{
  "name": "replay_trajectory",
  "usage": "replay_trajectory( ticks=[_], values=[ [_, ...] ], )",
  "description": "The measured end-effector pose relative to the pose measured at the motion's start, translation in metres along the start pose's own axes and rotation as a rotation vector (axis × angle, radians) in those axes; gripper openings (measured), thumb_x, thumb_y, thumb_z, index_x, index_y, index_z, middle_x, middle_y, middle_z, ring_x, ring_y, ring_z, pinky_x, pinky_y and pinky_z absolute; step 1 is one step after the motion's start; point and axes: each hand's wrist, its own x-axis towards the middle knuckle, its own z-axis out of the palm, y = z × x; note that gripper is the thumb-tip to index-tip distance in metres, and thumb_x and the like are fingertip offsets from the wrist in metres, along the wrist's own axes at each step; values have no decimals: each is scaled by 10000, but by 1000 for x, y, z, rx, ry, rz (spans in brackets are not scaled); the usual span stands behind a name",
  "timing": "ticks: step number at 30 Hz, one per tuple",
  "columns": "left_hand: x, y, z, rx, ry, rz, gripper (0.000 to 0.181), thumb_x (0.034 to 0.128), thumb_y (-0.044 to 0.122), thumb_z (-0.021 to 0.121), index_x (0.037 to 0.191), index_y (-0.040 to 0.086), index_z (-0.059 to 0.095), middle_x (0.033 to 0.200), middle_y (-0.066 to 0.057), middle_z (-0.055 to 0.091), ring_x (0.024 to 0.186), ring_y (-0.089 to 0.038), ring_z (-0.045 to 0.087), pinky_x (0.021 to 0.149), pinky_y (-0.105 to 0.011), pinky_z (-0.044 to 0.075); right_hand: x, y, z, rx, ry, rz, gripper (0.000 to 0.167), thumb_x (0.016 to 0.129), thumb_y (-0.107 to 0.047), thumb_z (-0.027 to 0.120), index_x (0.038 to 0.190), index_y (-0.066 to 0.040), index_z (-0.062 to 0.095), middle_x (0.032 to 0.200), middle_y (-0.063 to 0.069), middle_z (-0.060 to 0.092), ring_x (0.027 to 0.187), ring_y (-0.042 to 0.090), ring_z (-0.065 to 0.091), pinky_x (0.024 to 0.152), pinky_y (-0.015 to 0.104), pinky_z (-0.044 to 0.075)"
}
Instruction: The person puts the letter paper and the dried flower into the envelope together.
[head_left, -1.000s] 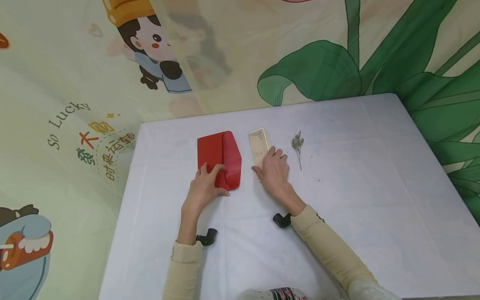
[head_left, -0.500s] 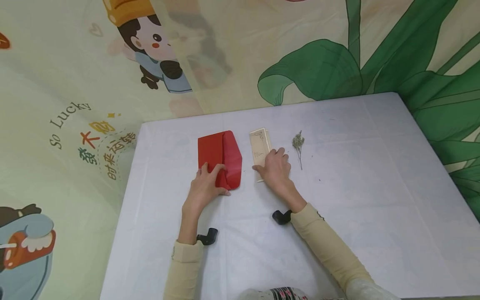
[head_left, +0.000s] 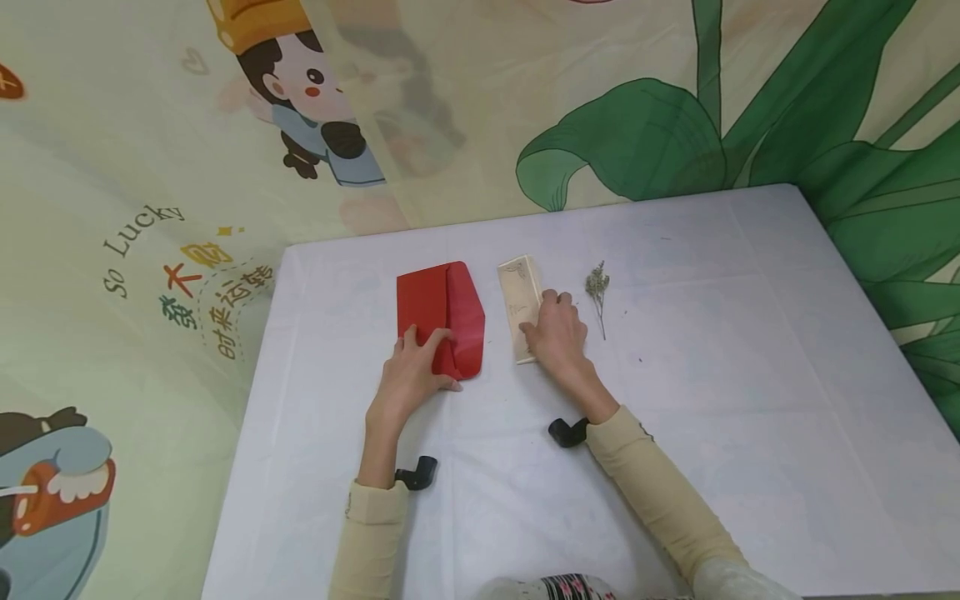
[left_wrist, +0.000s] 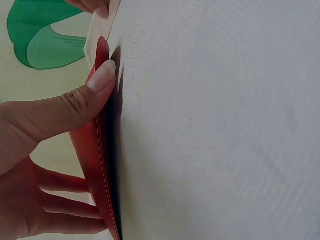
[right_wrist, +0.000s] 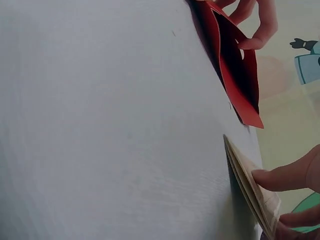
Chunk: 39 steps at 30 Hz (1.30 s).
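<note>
A red envelope [head_left: 422, 292] lies on the white table with its flap open toward the right. My left hand [head_left: 407, 373] grips its near end, thumb at the near edge and fingers over the top. In the right wrist view, the envelope's mouth [right_wrist: 235, 90] gapes, with a bent finger at its upper side. To the right lies a narrow cream folded card [head_left: 517, 287] with faint line drawings. My right hand [head_left: 558, 335] holds it by the near right part; the right wrist view shows the thumb on top of its layers [right_wrist: 247, 182] and fingers at the far edge.
A small dried flower sprig [head_left: 597, 287] lies just right of my right hand. Black wrist camera mounts [head_left: 567, 432] stick out at both wrists. A printed cloth backdrop [head_left: 450, 108] rises behind the table's far edge.
My right thumb has shifted from the card's left edge onto its top, and the hand has moved slightly right. The card's layers now line up more closely. The left hand and envelope stay put.
</note>
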Motion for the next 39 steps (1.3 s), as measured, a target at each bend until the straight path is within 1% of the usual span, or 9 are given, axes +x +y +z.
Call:
replay_trajectory(
  ticks=[3, 7, 15, 18, 22, 25, 30, 34, 39],
  values=[
    [1, -1, 0, 5, 3, 1, 816, 756, 317, 925, 1449, 248, 500, 1580, -274, 325, 1411, -482, 378, 985, -655, 518, 1, 1, -5, 36, -10, -26, 593, 926, -140, 726, 1439, 38, 487, 1205, 270, 589, 977, 403, 645, 776, 579, 569],
    [1, -2, 1, 14, 4, 6, 829, 751, 322, 927, 1453, 251, 492, 1580, -277, 322, 1412, -478, 375, 979, -646, 528, 2, 3, -14, 67, -58, -106, 538, 965, -90, 646, 1474, -33, 480, 1245, 246, 620, 1021, 396, 664, 777, 553, 580],
    [-1, -2, 2, 8, 16, 10, 824, 747, 326, 929, 1446, 256, 498, 1575, -273, 331, 1409, -475, 379, 975, -628, 539, 7, 14, -30, 77, -183, -402, 452, 1007, -49, 595, 1452, -73, 521, 1258, 197, 661, 1083, 340, 661, 846, 494, 573],
    [-1, -2, 2, 10, 18, 16, 823, 752, 331, 926, 1450, 253, 498, 1577, -279, 330, 1410, -480, 378, 972, -630, 540, 7, 18, -35, 57, -201, -502, 441, 1003, -38, 619, 1436, -72, 539, 1274, 177, 666, 1095, 325, 671, 855, 473, 583],
    [0, -3, 3, 11, 20, 20, 819, 757, 335, 923, 1452, 255, 496, 1578, -278, 329, 1406, -483, 383, 969, -629, 541, 7, 21, -40, 39, -203, -585, 440, 995, -24, 638, 1424, -52, 544, 1300, 188, 658, 1103, 331, 681, 842, 461, 597],
    [0, -3, 3, 11, 18, 22, 822, 758, 338, 922, 1454, 256, 491, 1576, -276, 328, 1398, -484, 391, 964, -621, 548, 8, 23, -45, 37, -204, -574, 434, 999, -25, 629, 1424, -56, 544, 1308, 186, 655, 1112, 332, 674, 850, 469, 591],
    [0, -2, 2, 2, 14, 19, 820, 760, 333, 921, 1454, 251, 492, 1576, -278, 325, 1394, -486, 393, 965, -631, 542, 11, 28, -52, 80, -233, -490, 447, 1005, -40, 625, 1441, -79, 535, 1275, 191, 663, 1070, 337, 679, 842, 476, 592],
    [-1, -3, 2, -3, 13, 11, 810, 767, 328, 918, 1453, 251, 495, 1585, -282, 317, 1406, -489, 379, 968, -647, 533, 15, 31, -50, 104, -277, -479, 457, 1001, -46, 637, 1444, -91, 533, 1221, 208, 675, 978, 322, 695, 789, 444, 604],
    [0, -2, 4, -4, 11, 20, 804, 773, 335, 914, 1453, 255, 491, 1582, -278, 322, 1402, -489, 388, 967, -646, 534, 20, 35, -48, 134, -355, -467, 474, 991, -50, 657, 1444, -101, 526, 1189, 213, 672, 944, 301, 669, 766, 408, 584]
  ],
)
